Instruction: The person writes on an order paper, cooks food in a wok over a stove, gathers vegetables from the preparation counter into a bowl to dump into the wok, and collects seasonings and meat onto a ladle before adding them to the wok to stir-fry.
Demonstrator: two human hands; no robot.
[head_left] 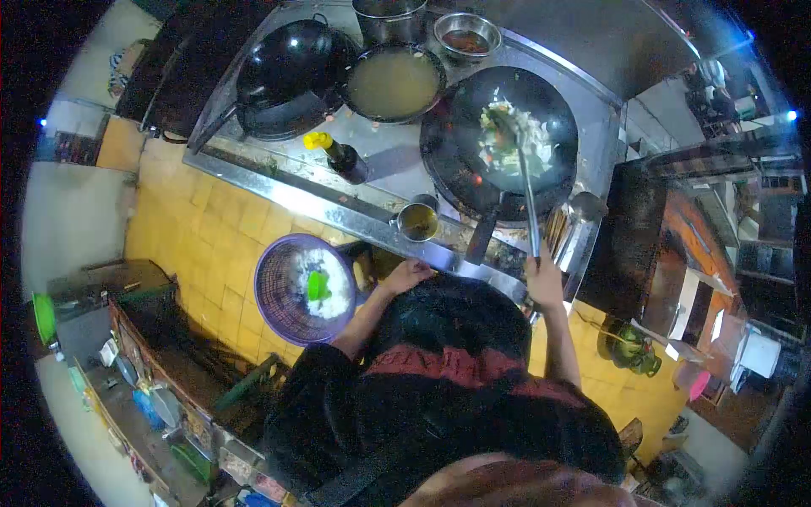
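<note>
Right grip (543, 281) is wrapped round the long utensil (531, 207), its head down in the food (536, 135) in the wok (553, 95). Left grip (410, 275) is near the bench (300, 199), can't make out if it's closed. I'd scrape low along the curve.

The scene is dimly lit and grainy; bluish lights (791, 115) are seen at far right, the counter edge (296, 199) is streaked by white glare, and the borders are bowed and blackened.

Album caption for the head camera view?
The right hand holds a long-handled utensil in a wok of food.
</note>
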